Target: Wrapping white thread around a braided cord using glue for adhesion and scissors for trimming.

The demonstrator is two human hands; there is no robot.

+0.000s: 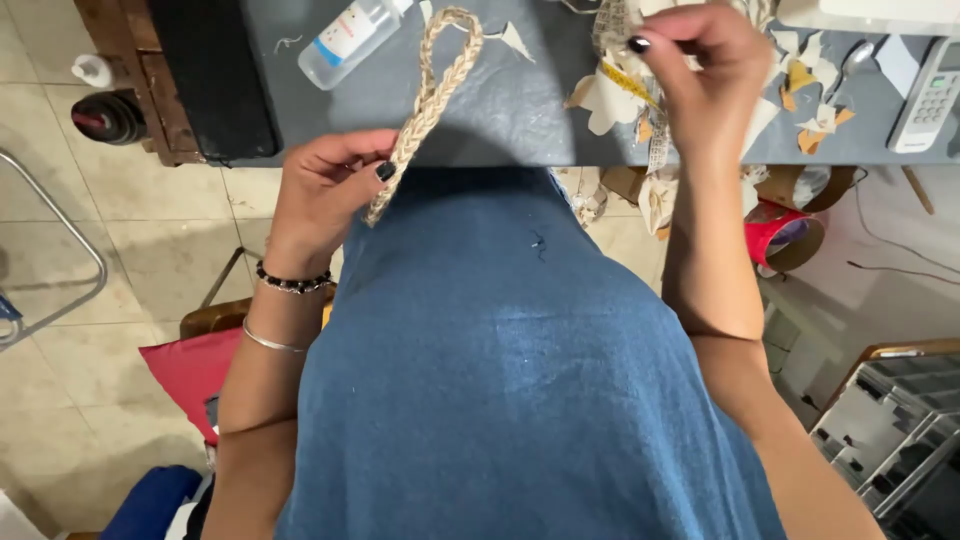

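1 clear bottle, white label, nr L hand

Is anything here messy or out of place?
Yes: torn paper scraps litter the grey table by the right hand, and a clear bottle lies on its side. The left hand holds a braided cord.

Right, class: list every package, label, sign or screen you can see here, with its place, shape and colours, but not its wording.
Clear plastic bottle: lying tilted on the grey table, upper left; white label with red and blue print.
White handset: table's right edge; slim, grey buttons, small pale screen.
Yellow measuring tape: among paper scraps below the right hand.
Red tape roll: under the table, right; brown core.
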